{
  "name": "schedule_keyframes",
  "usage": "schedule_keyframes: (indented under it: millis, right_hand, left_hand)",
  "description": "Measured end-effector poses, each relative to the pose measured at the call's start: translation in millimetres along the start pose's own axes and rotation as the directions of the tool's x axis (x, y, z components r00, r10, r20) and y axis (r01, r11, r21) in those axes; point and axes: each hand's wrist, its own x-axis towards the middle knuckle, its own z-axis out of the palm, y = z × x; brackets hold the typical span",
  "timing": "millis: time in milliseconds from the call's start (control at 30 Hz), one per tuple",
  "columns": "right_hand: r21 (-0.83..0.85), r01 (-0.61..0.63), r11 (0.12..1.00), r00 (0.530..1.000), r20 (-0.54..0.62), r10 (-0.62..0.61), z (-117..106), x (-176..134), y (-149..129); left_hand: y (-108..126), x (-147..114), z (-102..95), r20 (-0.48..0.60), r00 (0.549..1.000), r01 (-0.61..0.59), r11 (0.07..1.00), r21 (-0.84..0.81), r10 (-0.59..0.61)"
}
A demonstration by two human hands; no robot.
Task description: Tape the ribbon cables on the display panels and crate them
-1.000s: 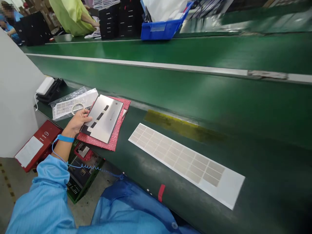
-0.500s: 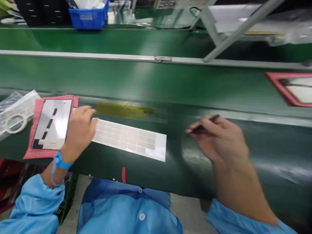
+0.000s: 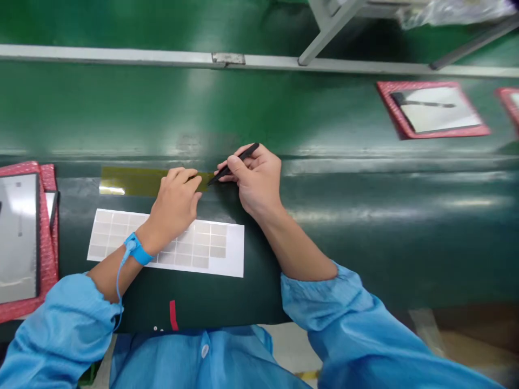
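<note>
My left hand (image 3: pixel 174 200) rests with bent, parted fingers on the right part of a translucent yellow film strip (image 3: pixel 132 181). Its wrist, in a blue strap with a cord, crosses a white sheet of small pale grey rectangles (image 3: pixel 203 251). My right hand (image 3: pixel 259 181) pinches a slim black pointed tool (image 3: pixel 243 156), like tweezers or a pen. The tool's tip points down-left at the right end of the strip, close to my left fingertips; whether it touches the film I cannot tell.
On the left, a flat panel (image 3: pixel 18 243) lies on pink bubble wrap (image 3: pixel 47 254), overlapping another wrapped piece. A similar panel (image 3: pixel 440 111) lies far right. A metal rail (image 3: pixel 267 62) crosses the green surface at the back. A red tape piece (image 3: pixel 173 315) marks the front edge.
My left hand has moved right from beside the panel onto the yellow strip. My right hand has brought the black tool left to the strip's end. The view has shifted too.
</note>
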Motion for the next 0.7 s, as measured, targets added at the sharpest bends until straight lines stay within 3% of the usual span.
schedule_keyframes:
  millis: [367, 700]
  right_hand:
    - [-0.099, 0.042, 0.994, 0.999, -0.006, -0.042, -1.4, -6.0, -5.8]
    - [-0.112, -0.016, 0.994, 1.0, 0.008, 0.017, -1.6, -2.3, -6.7]
  left_hand:
    - [5.5, 2.1, -9.2, 0.032, 0.999, 0.02, 0.995, -0.103, -0.016]
    - [3.5, 3.4, -10.7, 0.033, 0.999, 0.015, 0.996, -0.092, -0.012]
